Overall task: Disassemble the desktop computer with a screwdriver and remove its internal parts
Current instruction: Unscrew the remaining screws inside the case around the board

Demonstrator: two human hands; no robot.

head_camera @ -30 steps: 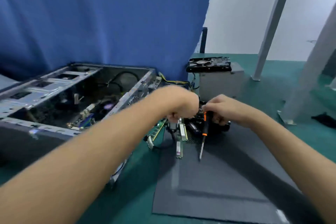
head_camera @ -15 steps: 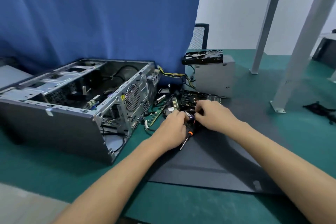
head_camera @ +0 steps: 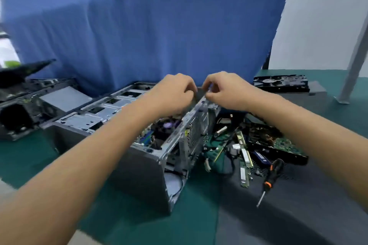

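Lying on its side on the green-covered counter (head_camera: pixel 199 215), the grey metal desktop computer case (head_camera: pixel 139 165) is seen with its open side facing up, and a green circuit board with blue and purple parts (head_camera: pixel 159 131) is visible inside it. Both hands are held together over the case's upper rear edge. The left hand (head_camera: pixel 175 93) is curled, with its fingers bent inward at that edge; whether anything is pinched by it cannot be told through the blur. The right hand (head_camera: pixel 227 91) is likewise curled, thumb and fingers drawn together beside the left hand, and a small pale object may be held between them, though this cannot be confirmed.

The black-and-orange-handled screwdriver (head_camera: pixel 270 177) is left lying free on the dark grey mat (head_camera: pixel 298 215) to the right of the case, its metal tip pointed toward the camera. Just beyond it, removed parts are piled: several long green memory sticks (head_camera: pixel 245 157), a dark circuit card with a green board (head_camera: pixel 278 141), and loose black cables (head_camera: pixel 229 165). A black drive with its flat face up (head_camera: pixel 280 83) is set farther back on a grey box (head_camera: pixel 316 90). A blue cloth backdrop (head_camera: pixel 149 26) is hung behind the counter, and a black panel (head_camera: pixel 20 71) is propped at the far left.
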